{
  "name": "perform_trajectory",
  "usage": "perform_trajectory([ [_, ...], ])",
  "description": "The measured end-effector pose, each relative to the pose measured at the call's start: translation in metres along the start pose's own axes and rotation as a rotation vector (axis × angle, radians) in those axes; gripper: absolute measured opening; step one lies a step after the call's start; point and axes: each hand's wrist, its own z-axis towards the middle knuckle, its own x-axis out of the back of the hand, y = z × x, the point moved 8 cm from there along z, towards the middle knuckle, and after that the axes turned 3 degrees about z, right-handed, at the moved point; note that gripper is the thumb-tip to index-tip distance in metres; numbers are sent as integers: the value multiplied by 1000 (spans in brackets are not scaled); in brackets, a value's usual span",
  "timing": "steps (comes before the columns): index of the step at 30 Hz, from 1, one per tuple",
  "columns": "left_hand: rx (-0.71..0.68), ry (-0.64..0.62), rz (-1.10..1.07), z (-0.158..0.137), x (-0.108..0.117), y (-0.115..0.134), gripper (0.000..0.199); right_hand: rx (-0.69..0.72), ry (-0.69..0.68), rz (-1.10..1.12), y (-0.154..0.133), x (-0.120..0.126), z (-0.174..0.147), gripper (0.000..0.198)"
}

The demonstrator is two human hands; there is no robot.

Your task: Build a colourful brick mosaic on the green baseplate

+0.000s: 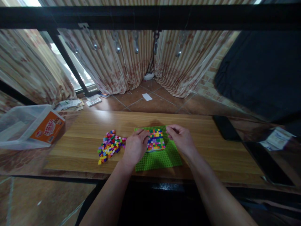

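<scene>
A green studded baseplate [160,161] lies on the wooden board, and on it sits a block of small multicoloured toy bricks [157,142]. My left hand [136,147] reaches over the block's left side with its fingers curled together; what is under the fingertips is hidden. At the block's right, above the baseplate's far right part, my right hand [181,138] is closed in a pinch. Anything between its fingertips is too small to make out. A pile of loose toy bricks [110,146] in many colours spreads to the left of my left hand.
The wooden board [77,138] forms the work surface. A clear plastic bin [25,125] with an orange label stands at its left end. A black phone [226,128] and a longer dark device [268,161] lie on the right. Curtains hang behind a dark metal bar [145,18].
</scene>
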Motion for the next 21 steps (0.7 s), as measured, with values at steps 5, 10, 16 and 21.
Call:
perform_trajectory([
  [5, -34, 50, -24, 3, -3, 1, 19, 6, -9, 9, -1, -1, 0, 34],
  [10, 89, 85, -200, 5, -4, -9, 18, 19, -10, -26, -1, -1, 0, 35],
  [16, 330, 93, -413, 9, -12, -33, 11, 22, -14, -23, 2, -1, 0, 29],
  [21, 438, 77, -578, 10, -26, -47, 11, 53, -12, -95, 1, -1, 0, 29],
])
